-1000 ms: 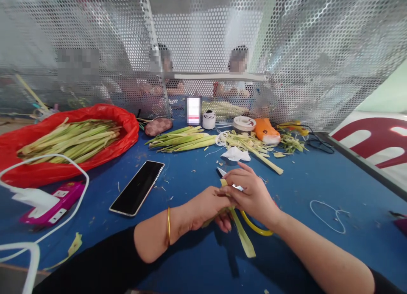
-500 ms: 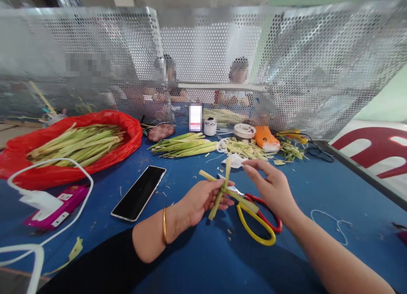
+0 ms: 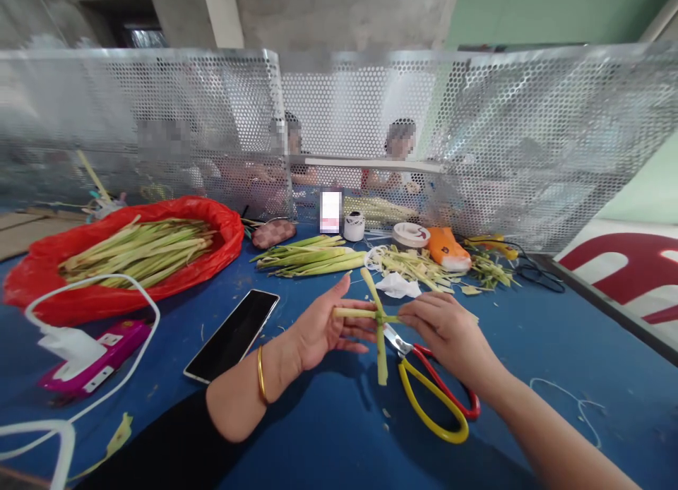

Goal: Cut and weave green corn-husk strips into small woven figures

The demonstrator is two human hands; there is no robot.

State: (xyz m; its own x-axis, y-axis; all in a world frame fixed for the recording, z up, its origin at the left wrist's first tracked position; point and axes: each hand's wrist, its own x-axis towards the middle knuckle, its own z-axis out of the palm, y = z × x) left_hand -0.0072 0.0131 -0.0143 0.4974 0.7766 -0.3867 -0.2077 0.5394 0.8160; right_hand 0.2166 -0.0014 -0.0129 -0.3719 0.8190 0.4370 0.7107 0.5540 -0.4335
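Right hand (image 3: 445, 327) pinches the right limb of the leaf-strip cross (image 3: 380, 319) above the tabletop (image 3: 318, 433); left hand (image 3: 318, 331) is spread behind it, contact unclear. One-sided pull could loosen the crossing.

Clock centred on our leaf cross (image 3: 380, 318): left hand (image 3: 319, 327) at 9, right hand (image 3: 445, 329) at 3. On our table (image 3: 318, 433) we've scissors (image 3: 404, 348) at 5, phone (image 3: 234, 335) at 9, power strip (image 3: 109, 361) beyond it, bag (image 3: 232, 232) with stalks (image 3: 143, 253) inside between 9 and 10, tissue (image 3: 398, 285) at 1, roll (image 3: 407, 237) behind it. Mesh partition (image 3: 344, 94) behind, across 12.
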